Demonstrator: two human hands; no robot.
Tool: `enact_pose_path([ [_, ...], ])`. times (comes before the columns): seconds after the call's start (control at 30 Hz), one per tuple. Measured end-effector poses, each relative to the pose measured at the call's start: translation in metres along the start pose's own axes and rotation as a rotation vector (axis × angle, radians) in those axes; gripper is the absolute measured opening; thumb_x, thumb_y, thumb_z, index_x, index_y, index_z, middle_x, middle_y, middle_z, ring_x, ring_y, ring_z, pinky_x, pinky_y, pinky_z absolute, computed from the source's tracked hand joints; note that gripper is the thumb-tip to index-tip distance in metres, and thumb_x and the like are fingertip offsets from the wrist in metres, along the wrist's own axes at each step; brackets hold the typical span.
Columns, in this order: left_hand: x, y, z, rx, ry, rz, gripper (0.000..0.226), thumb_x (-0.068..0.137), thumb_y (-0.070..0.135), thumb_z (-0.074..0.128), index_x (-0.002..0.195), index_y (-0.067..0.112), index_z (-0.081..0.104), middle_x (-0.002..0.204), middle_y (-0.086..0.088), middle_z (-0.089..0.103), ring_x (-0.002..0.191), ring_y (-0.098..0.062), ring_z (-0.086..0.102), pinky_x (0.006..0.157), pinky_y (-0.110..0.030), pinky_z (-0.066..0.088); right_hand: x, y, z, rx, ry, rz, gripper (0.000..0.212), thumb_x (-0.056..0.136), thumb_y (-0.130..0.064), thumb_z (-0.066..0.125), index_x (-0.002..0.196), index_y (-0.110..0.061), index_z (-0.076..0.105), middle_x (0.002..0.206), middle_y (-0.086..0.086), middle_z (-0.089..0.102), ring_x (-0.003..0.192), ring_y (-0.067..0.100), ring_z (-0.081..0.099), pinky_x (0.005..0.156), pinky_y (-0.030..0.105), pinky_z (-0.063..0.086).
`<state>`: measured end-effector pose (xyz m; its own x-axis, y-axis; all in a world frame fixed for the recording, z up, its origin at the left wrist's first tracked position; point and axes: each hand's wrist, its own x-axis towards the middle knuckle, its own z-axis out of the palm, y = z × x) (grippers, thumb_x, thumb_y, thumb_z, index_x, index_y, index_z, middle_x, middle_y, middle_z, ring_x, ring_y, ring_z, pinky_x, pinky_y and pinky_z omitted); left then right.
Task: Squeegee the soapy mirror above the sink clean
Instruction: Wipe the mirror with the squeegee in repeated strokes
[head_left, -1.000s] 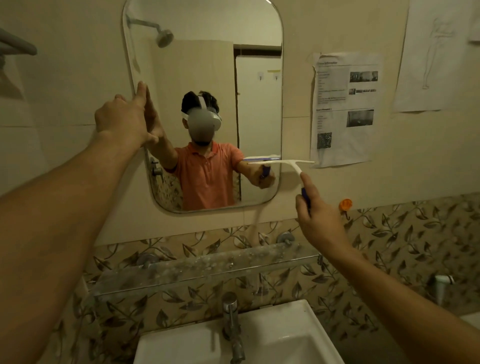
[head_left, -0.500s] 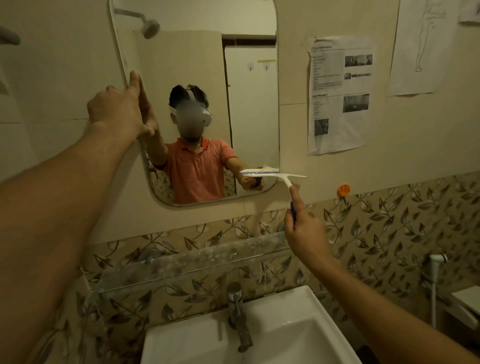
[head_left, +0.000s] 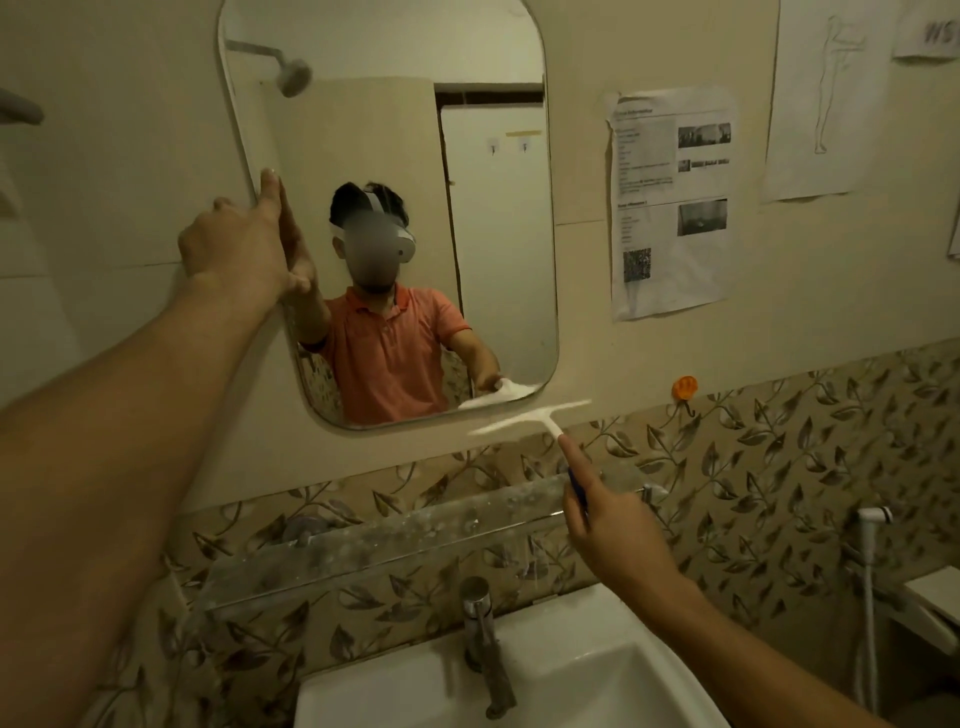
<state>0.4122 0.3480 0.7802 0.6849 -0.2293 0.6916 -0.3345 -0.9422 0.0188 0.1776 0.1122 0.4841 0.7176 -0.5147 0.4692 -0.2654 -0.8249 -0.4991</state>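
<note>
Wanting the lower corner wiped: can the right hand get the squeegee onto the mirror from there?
Probably yes: the right hand grips the squeegee just below the mirror, with nothing between them; the left hand is at the left edge.

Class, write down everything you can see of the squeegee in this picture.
The squeegee is T-shaped: a long, thin white blade bar on a short white neck, its dark blue handle mostly hidden in the right hand, which grips it, index finger along the neck. It looks plastic. Blurred, the bar tilts up to the right, just below the lower right corner of the mirror, off the glass.
</note>
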Motion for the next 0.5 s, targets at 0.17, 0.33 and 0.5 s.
enact_pose_path([
  [0.17,0.001,-0.001,0.001,-0.008,0.002,0.005,0.125,0.072,0.051,0.086,0.160,0.034,-0.001,0.112,-0.029,0.046,0.102,-0.044,0.055,0.069,-0.045,0.040,-0.010,0.001,-0.004,-0.007,-0.076,0.002,0.070,0.109,-0.034,0.042,0.154,-0.051,-0.009,0.067,-0.002,0.061,0.053,0.014,0.060,0.053,0.031,0.058],
  [0.33,-0.001,0.000,0.001,-0.024,-0.004,0.002,0.125,0.073,0.051,0.086,0.160,0.034,-0.001,0.116,-0.030,0.047,0.105,-0.044,0.055,0.077,-0.048,0.048,0.003,-0.012,-0.017,0.058,0.044,-0.038,0.071,0.108,-0.031,0.044,0.159,-0.050,-0.001,0.063,-0.003,0.059,0.050,0.014,0.057,0.049,0.035,0.056],
  [0.5,-0.001,0.001,0.000,-0.030,-0.010,-0.005,0.124,0.074,0.049,0.086,0.160,0.034,-0.001,0.116,-0.029,0.046,0.104,-0.043,0.055,0.076,-0.048,0.047,0.030,-0.028,-0.034,0.123,0.151,-0.070,0.070,0.108,-0.029,0.044,0.161,-0.049,0.003,0.061,0.001,0.059,0.048,0.018,0.056,0.049,0.043,0.055],
])
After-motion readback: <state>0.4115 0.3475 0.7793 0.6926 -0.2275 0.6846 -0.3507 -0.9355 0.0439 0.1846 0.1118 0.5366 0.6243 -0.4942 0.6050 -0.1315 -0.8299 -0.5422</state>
